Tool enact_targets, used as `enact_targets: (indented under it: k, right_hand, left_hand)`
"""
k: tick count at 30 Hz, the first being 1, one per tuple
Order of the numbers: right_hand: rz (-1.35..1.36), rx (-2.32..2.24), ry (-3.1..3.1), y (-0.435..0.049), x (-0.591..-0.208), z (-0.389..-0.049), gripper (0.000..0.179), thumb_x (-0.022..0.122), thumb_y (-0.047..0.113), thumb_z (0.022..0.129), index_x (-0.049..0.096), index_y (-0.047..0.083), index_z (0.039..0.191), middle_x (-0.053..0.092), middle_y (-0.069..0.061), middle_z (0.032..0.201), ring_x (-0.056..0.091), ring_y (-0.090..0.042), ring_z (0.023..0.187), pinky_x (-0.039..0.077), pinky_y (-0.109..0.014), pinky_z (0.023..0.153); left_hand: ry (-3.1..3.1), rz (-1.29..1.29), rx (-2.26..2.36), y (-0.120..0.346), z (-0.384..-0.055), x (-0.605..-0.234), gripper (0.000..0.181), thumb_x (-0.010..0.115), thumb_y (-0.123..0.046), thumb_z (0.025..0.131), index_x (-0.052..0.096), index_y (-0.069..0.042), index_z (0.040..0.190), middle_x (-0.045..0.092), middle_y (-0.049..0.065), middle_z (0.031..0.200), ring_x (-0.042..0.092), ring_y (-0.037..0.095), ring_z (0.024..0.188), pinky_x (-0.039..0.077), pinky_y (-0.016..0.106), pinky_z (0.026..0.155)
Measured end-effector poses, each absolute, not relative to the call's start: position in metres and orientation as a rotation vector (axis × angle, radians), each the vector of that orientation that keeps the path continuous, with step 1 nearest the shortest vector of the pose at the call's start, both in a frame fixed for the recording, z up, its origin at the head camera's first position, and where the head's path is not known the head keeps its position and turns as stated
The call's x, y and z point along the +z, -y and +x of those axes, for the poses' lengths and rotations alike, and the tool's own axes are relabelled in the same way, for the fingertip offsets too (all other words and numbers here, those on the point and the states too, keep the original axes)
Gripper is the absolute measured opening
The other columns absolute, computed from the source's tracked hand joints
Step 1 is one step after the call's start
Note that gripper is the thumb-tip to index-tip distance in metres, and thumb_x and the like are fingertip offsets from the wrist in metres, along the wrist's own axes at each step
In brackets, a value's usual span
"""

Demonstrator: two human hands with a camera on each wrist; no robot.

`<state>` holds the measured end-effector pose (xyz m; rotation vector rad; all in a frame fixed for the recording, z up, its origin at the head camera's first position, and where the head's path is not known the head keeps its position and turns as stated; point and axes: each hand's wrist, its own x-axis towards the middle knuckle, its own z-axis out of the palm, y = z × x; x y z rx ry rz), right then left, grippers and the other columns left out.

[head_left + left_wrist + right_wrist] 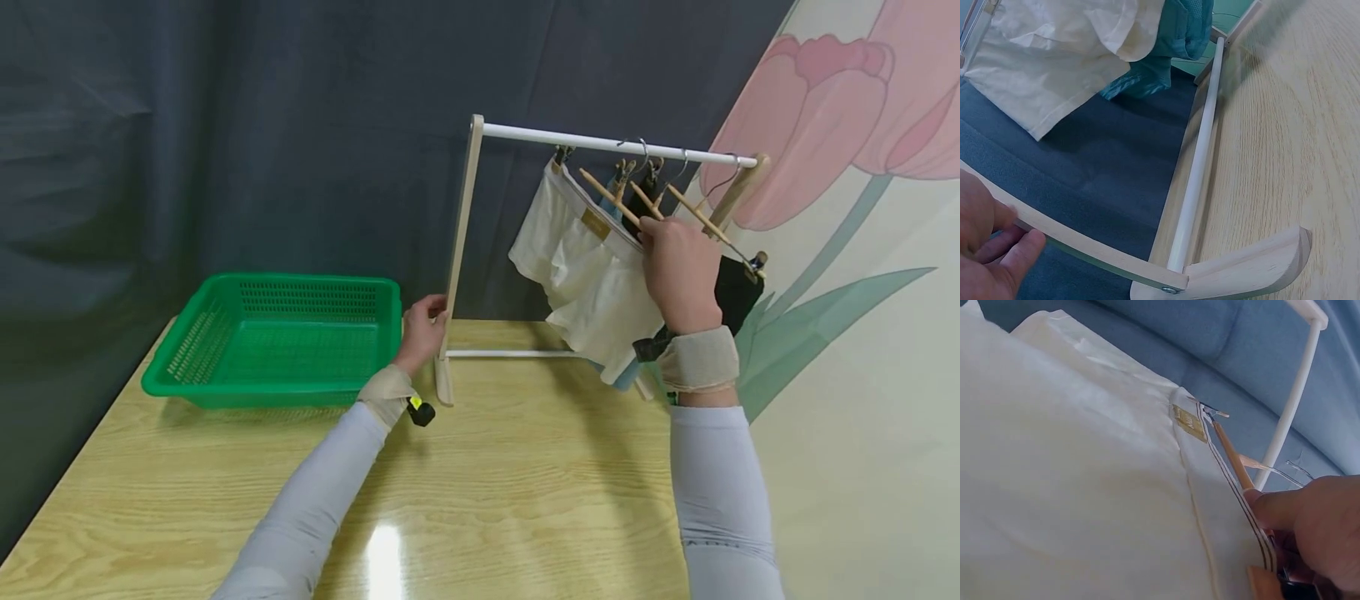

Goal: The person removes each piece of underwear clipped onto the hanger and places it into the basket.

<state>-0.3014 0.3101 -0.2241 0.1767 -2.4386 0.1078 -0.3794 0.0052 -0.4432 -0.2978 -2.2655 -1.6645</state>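
My right hand (682,271) grips the wooden bar of a clip hanger (611,198) that carries white shorts (588,271) with a tan waistband label. In the right wrist view, the thumb presses on the hanger bar (1233,456) beside the waistband. The hanger's wire hook (642,152) is at the white top rail (555,136); whether it hangs on the rail I cannot tell. My left hand (423,332) holds the left wooden upright of the clothes rack (463,217), thumb and fingers pinching it in the left wrist view.
Behind the shorts hang other hangers with a black garment (738,292) and a blue garment (1179,37). A green plastic basket (300,390) stands left of the rack on the wooden table (487,500). A dark curtain (300,150) is behind, a painted wall (862,350) at right.
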Motion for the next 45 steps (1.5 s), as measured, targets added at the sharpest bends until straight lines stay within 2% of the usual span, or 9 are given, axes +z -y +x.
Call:
enact_targets:
  k: [8, 12, 17, 21, 25, 30, 36, 40, 45]
  right_hand:
    - [0.215, 0.165, 2.422, -0.303, -0.257, -0.274, 0.023, 0.059, 0.0, 0.099, 0.074, 0.003, 0.116, 0.067, -0.023, 0.087, 0.059, -0.042, 0.069, 0.044, -0.057, 0.053]
    - [0.224, 0.191, 2.474, -0.303, -0.28, -0.26, 0.024, 0.064, 0.001, 0.098, 0.074, 0.003, 0.119, 0.068, -0.021, 0.086, 0.058, -0.038, 0.066, 0.045, -0.05, 0.051]
    - [0.289, 0.212, 2.576, -0.307, -0.303, -0.245, 0.024, 0.069, 0.001, 0.094, 0.076, 0.002, 0.117, 0.07, -0.017, 0.083, 0.054, -0.028, 0.06, 0.041, -0.037, 0.046]
    - [0.367, 0.271, 2.607, -0.309, -0.323, -0.238, 0.024, 0.07, 0.003, 0.094, 0.076, 0.004, 0.117, 0.072, -0.015, 0.085, 0.058, -0.024, 0.06, 0.041, -0.033, 0.045]
    - [0.43, 0.358, 2.628, -0.309, -0.342, -0.232, 0.025, 0.07, 0.008, 0.096, 0.076, 0.006, 0.12, 0.065, -0.008, 0.074, 0.051, -0.017, 0.055, 0.037, -0.031, 0.046]
    - [0.536, 0.409, 2.633, -0.306, -0.358, -0.222, 0.027, 0.069, 0.007, 0.096, 0.076, 0.01, 0.121, 0.06, -0.001, 0.072, 0.044, -0.009, 0.054, 0.035, -0.028, 0.048]
    - [0.688, 0.439, 2.615, -0.292, -0.364, -0.217, 0.028, 0.072, 0.004, 0.093, 0.077, 0.009, 0.12, 0.072, -0.004, 0.087, 0.049, -0.006, 0.059, 0.039, -0.025, 0.052]
    - [0.802, 0.455, 2.605, -0.277, -0.359, -0.216, 0.027, 0.072, 0.006, 0.094, 0.077, 0.011, 0.12, 0.076, -0.003, 0.097, 0.056, -0.007, 0.064, 0.044, -0.026, 0.055]
    - [0.903, 0.516, 2.585, -0.255, -0.35, -0.216, 0.028, 0.071, 0.009, 0.095, 0.076, 0.014, 0.122, 0.077, -0.001, 0.106, 0.069, -0.012, 0.083, 0.053, -0.031, 0.064]
  left_hand:
    - [2.246, -0.314, -1.67, -0.004, -0.381, -0.444, 0.025, 0.059, 0.003, 0.099, 0.066, 0.007, 0.123, 0.069, 0.024, 0.12, 0.066, 0.038, 0.111, 0.052, 0.047, 0.098]
    - [2.247, -0.321, -1.673, -0.005, -0.38, -0.442, 0.025, 0.058, 0.003, 0.1, 0.064, 0.008, 0.123, 0.068, 0.026, 0.12, 0.065, 0.039, 0.112, 0.051, 0.047, 0.099]
    - [2.404, -0.371, -1.663, -0.004, -0.375, -0.436, 0.033, 0.053, -0.003, 0.104, 0.055, 0.007, 0.136, 0.061, 0.026, 0.132, 0.059, 0.038, 0.124, 0.048, 0.046, 0.105]
    - [2.571, -0.457, -1.601, 0.003, -0.368, -0.429, 0.045, 0.049, -0.01, 0.107, 0.043, 0.005, 0.148, 0.052, 0.025, 0.145, 0.049, 0.037, 0.136, 0.043, 0.048, 0.112]
    - [2.62, -0.505, -1.551, 0.012, -0.357, -0.424, 0.051, 0.048, -0.014, 0.106, 0.037, 0.005, 0.152, 0.045, 0.026, 0.152, 0.043, 0.039, 0.142, 0.037, 0.05, 0.116]
    - [2.398, -0.535, -1.513, 0.023, -0.333, -0.418, 0.04, 0.051, -0.006, 0.103, 0.053, 0.005, 0.141, 0.055, 0.024, 0.141, 0.051, 0.041, 0.131, 0.042, 0.053, 0.11]
    - [2.09, -0.696, -1.325, 0.036, -0.301, -0.406, 0.027, 0.059, 0.003, 0.096, 0.069, 0.002, 0.121, 0.066, 0.018, 0.124, 0.061, 0.035, 0.119, 0.049, 0.052, 0.101]
    - [2.045, -0.874, -1.133, 0.038, -0.282, -0.395, 0.028, 0.065, -0.001, 0.094, 0.07, 0.002, 0.122, 0.067, 0.016, 0.124, 0.061, 0.032, 0.119, 0.051, 0.049, 0.1]
    - [2.06, -1.034, -0.907, 0.04, -0.269, -0.387, 0.037, 0.067, -0.011, 0.095, 0.067, 0.001, 0.13, 0.067, 0.016, 0.131, 0.06, 0.032, 0.124, 0.049, 0.046, 0.105]
